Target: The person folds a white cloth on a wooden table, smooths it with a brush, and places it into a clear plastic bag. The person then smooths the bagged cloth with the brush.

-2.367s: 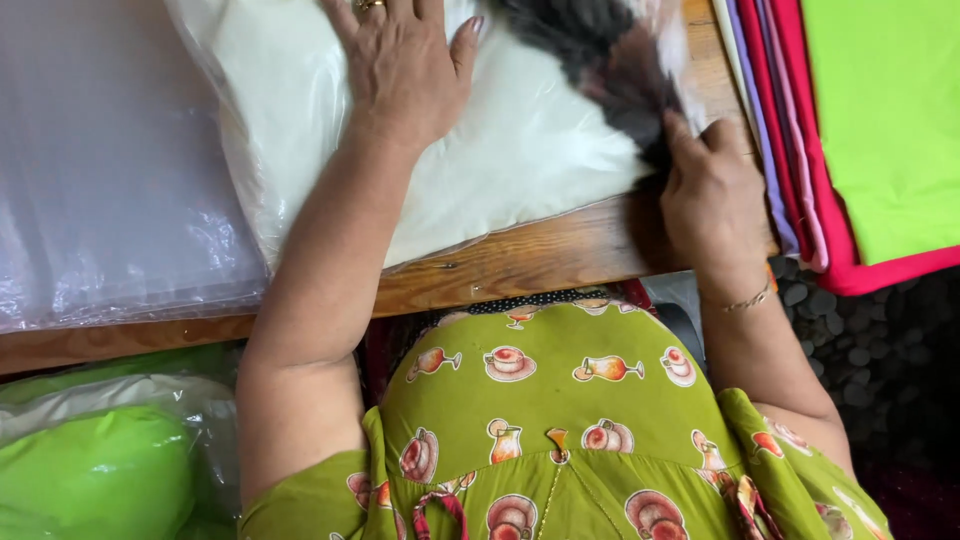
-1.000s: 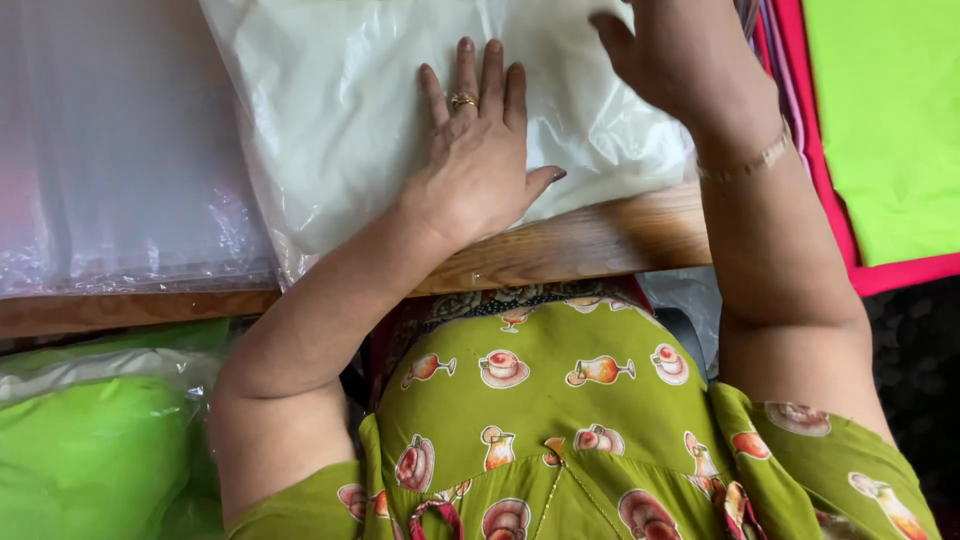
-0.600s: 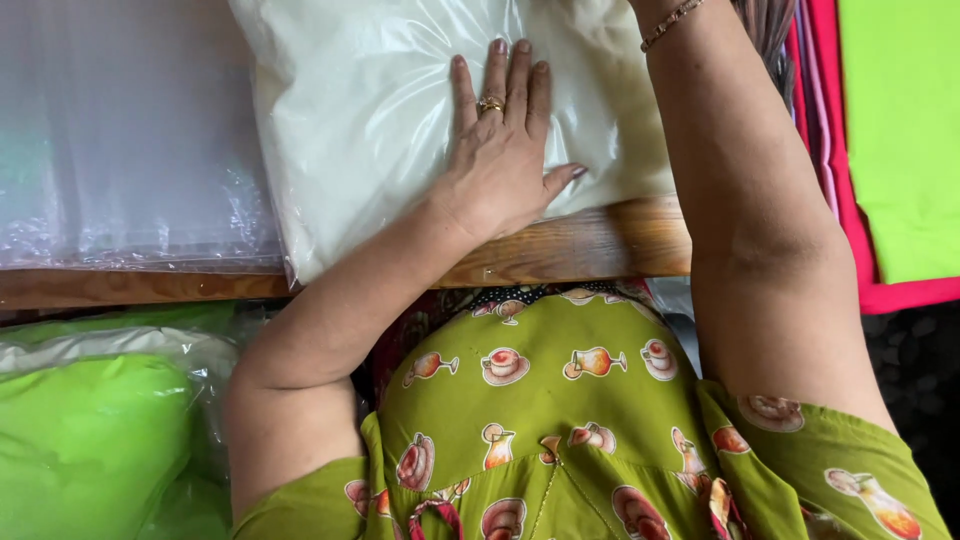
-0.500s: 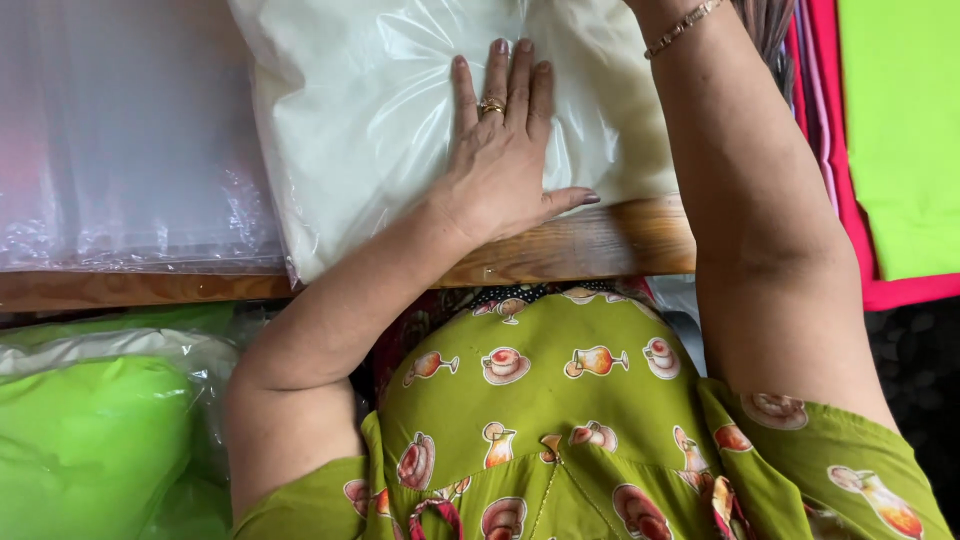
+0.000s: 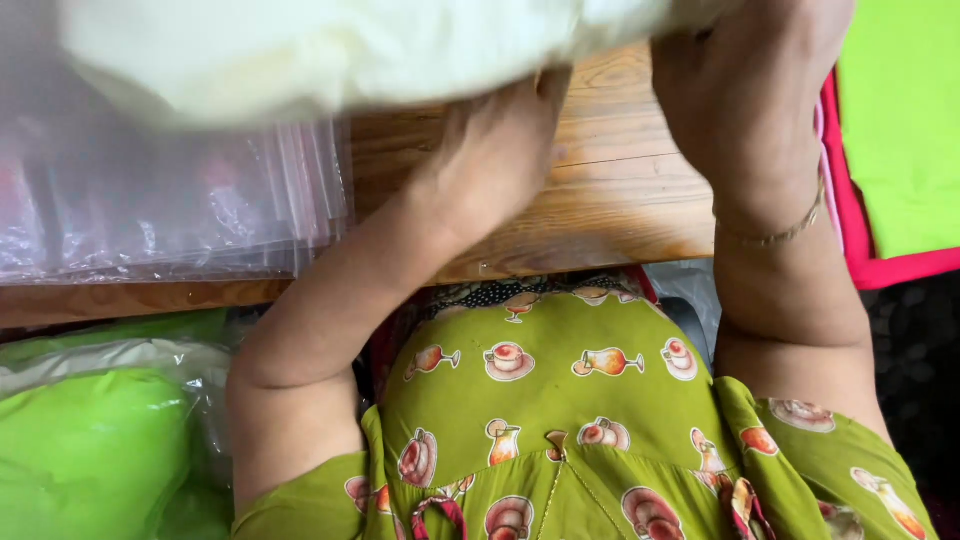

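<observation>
The wooden table (image 5: 600, 190) with its pale planks fills the middle of the view, its near edge against the person's green patterned dress (image 5: 560, 420). Above the table hangs a big, soft, cream-white packet in clear plastic (image 5: 330, 50), blurred and clear of the wood, so that bare planks show beneath it. It sits high and close to the camera because both hands carry it from below.

On the left part of the table lies a stack of clear, flat plastic bags (image 5: 160, 200), their edges fanned toward the middle, within easy reach. A bright green fabric piece with a pink border (image 5: 900, 130) lies at the right, beside the table. At the lower left, below the table edge, sits a bright green bundle wrapped in clear plastic (image 5: 90, 450).

The left hand (image 5: 495, 150) goes up under the packet's lower edge, its fingers hidden behind the packet, so I cannot tell whether they are spread or curled. The right hand (image 5: 745, 80), with a thin gold bracelet (image 5: 775, 230) at the wrist, closes around the packet's right end, its fingers wrapped out of sight.
</observation>
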